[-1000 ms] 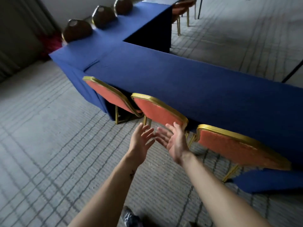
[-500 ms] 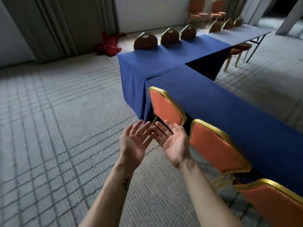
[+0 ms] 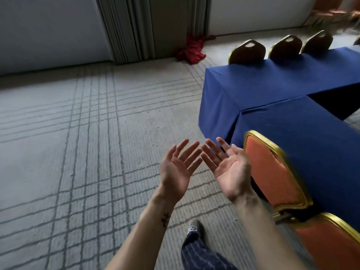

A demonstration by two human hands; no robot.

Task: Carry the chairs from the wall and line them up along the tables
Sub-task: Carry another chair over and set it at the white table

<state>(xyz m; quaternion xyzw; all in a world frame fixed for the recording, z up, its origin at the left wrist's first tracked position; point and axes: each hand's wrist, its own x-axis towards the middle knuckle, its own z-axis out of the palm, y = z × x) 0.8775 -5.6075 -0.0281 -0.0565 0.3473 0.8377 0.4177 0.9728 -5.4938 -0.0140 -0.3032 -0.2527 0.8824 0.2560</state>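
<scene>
Carpet (image 3: 78, 152) covers the whole floor. It is pale grey and looped, and darker lines cross it in an uneven grid. At the far side it meets a plain light wall (image 3: 48, 26), broken by a grey curtain (image 3: 126, 28) that hangs in narrow upright pleats. A crumpled red cloth (image 3: 191, 48) lies on the floor at the curtain's foot.

Two tables stand to the right, both draped to the floor in smooth blue fabric with crisp box corners. The far table (image 3: 272, 80) runs along the back, and the near table (image 3: 311, 137) meets it at a right angle. Behind the far table three dark chair backs (image 3: 247, 52) rise above the fabric, each rounded at the top, rimmed in gold, with a small oval cut-out.

Close against the side of the near table stands an orange chair (image 3: 272, 172). Its padded back is coarse orange fabric inside a shiny gold metal frame. A second orange chair (image 3: 335, 244) of the same make stands next to it, cut off by the lower right corner. In the top right corner, wall chairs (image 3: 331, 14) show only as an orange blur.

The left hand (image 3: 177, 170) and right hand (image 3: 231, 172) are raised over the carpet with palms up and fingers straight and spread, grasping nothing. Their fingertips are near each other but apart. The right hand is just beside the orange chair's back; whether it touches cannot be told. A small dark tattoo (image 3: 165, 219) marks the left forearm. Below are a striped trouser leg (image 3: 198, 254) and a shoe (image 3: 194, 228).
</scene>
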